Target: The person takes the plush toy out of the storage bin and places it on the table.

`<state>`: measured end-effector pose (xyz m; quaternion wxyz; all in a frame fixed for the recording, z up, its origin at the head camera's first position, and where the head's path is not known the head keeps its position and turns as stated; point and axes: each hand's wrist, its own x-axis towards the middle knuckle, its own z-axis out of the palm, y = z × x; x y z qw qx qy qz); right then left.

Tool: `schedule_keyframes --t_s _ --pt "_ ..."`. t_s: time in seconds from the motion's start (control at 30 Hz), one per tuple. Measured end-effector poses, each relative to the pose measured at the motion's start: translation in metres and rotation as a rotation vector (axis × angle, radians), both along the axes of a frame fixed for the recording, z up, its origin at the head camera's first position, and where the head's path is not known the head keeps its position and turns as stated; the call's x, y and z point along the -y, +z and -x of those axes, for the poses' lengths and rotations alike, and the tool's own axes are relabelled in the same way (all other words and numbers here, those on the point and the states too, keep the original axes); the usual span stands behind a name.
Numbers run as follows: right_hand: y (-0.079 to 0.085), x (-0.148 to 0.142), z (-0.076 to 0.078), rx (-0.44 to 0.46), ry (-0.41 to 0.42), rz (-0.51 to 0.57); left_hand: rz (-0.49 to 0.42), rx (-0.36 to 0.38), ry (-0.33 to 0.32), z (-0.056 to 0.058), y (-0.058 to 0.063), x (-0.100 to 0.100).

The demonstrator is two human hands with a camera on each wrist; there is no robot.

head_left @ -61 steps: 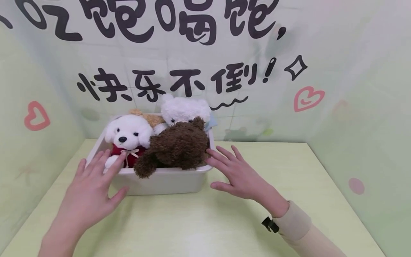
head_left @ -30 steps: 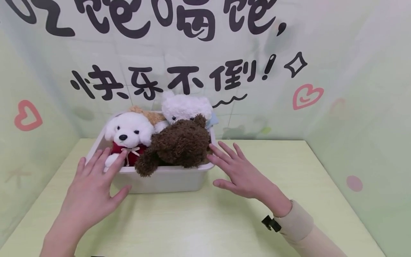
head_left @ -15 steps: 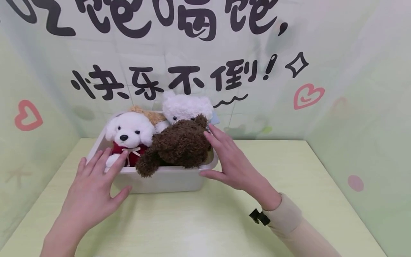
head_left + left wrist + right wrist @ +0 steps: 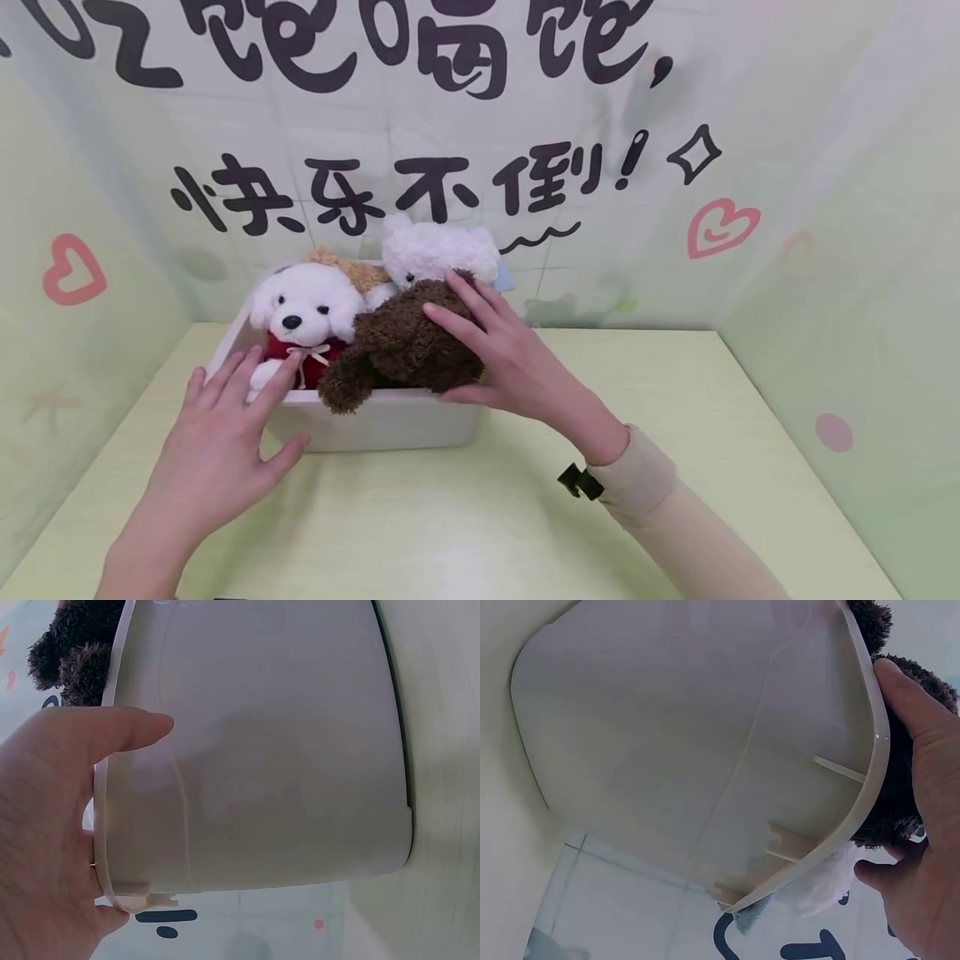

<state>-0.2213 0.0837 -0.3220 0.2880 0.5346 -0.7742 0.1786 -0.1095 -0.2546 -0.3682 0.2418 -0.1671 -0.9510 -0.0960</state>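
A white plastic bin [image 4: 375, 425] full of plush toys stands on the table. My left hand [image 4: 217, 450] lies over its front left corner, fingers spread across the rim and thumb along the outer wall, as the left wrist view shows. Close to those fingers sits a white plush dog [image 4: 303, 312] in a red top with a bow. My right hand [image 4: 517, 367] holds the right side of a dark brown shaggy plush toy [image 4: 412, 333], fingers over its top and thumb at its near side. The brown toy's paw [image 4: 347, 387] hangs over the front rim.
Behind the brown toy is a white fluffy plush bear [image 4: 438, 250], with a bit of light blue at its side. A tan plush [image 4: 356, 271] shows at the back of the bin. A printed wall [image 4: 600, 275] rises behind the pale wooden table [image 4: 637, 400].
My right hand has moved left from beside the bin's right rim onto the brown plush toy. The left hand and the bin have stayed put.
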Motion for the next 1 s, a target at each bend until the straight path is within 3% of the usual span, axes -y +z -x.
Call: schedule_keyframes --t_s 0.33,0.47,1.0 --pt "0.006 0.016 0.015 -0.066 0.119 0.045 0.004 0.006 -0.002 -0.001 0.001 0.000" --pt "0.007 0.026 0.019 -0.136 0.158 0.054 0.007 0.012 0.004 -0.001 0.001 0.001" --pt "0.017 0.035 0.016 -0.280 0.181 0.065 -0.011 -0.011 0.007 -0.001 0.000 -0.001"
